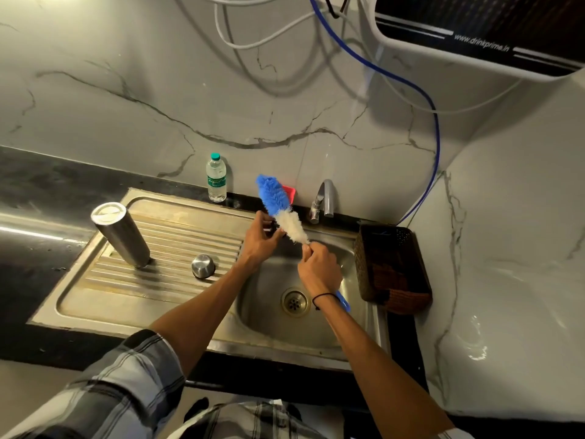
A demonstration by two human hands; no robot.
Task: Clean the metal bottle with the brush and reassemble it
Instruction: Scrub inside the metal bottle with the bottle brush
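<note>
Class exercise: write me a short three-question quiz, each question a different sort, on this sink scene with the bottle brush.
1. True or false: the metal bottle stands upside down on the draining board.
2. Which hand grips the brush handle? A) left B) right C) both
3. Fill in: the bottle's cap lies on the ____.

Key: 1 true, its mouth is down. 2 B; the right hand grips it, while the left hand fingers the white bristles. 3 draining board.
</note>
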